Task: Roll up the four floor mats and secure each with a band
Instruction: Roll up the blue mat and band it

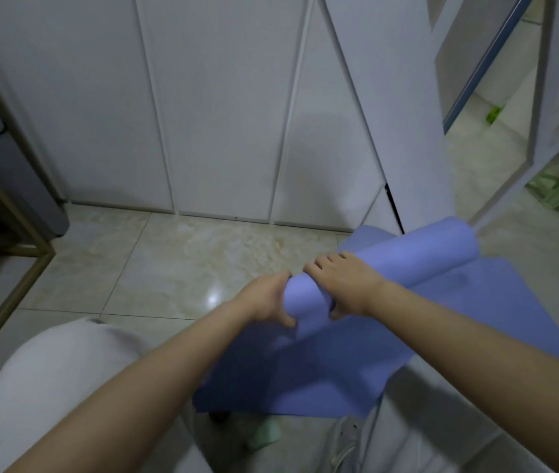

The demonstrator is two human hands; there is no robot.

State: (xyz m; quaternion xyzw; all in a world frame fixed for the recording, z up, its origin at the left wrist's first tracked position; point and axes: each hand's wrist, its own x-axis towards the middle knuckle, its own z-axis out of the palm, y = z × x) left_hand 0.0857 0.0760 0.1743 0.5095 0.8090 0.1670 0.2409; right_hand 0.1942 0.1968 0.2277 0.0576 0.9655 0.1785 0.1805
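Both forearms reach forward over unrolled purple mat tail [322,380]. Left hand [264,302] cups near end of roll [407,264], fingers curled. Right hand [346,285] clamps over top just beside it. Roll's long axis runs away up-right from my hands; far end unsupported. No band visible.
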